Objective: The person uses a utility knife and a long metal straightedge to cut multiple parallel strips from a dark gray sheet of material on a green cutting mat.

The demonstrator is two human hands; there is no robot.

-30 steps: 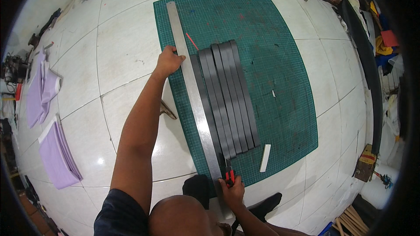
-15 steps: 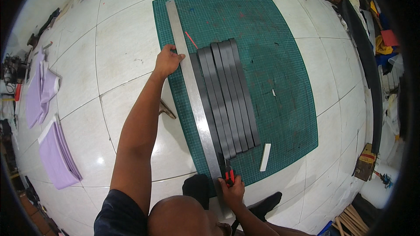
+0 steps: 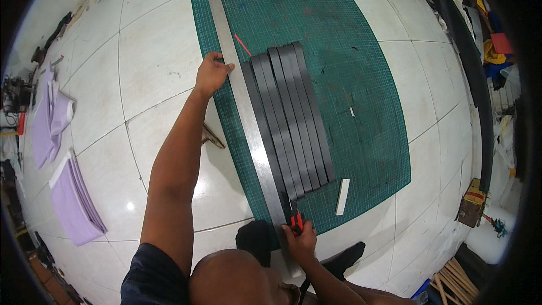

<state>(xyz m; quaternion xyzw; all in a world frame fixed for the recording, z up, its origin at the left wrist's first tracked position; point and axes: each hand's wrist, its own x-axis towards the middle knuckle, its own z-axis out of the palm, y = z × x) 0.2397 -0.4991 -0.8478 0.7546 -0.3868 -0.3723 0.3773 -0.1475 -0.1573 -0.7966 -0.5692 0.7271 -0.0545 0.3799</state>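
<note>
A long metal ruler (image 3: 247,103) lies lengthwise on a green cutting mat (image 3: 361,68), along the left side of several dark grey strips (image 3: 292,118) laid side by side. My left hand (image 3: 212,74) grips the ruler's upper part, thumb on top, fingers at its left edge. Near the ruler's lower end, my right hand (image 3: 302,241) is closed around a red-and-black utility knife (image 3: 296,220). Its tip points at the lower ends of the strips; whether the blade touches them is too small to tell. The right thumb rests by the ruler's edge.
A white bar (image 3: 342,196) lies at the mat's lower right, and a thin red stick (image 3: 243,44) above the strips. Folded lilac cloth (image 3: 74,200) is on the tiled floor to the left. My feet (image 3: 253,243) are beside the mat's near edge. Wooden sticks (image 3: 454,282) lie lower right.
The whole view has shifted slightly, so the mat and strips sit a little higher. Both hands keep their places on the ruler and the knife.
</note>
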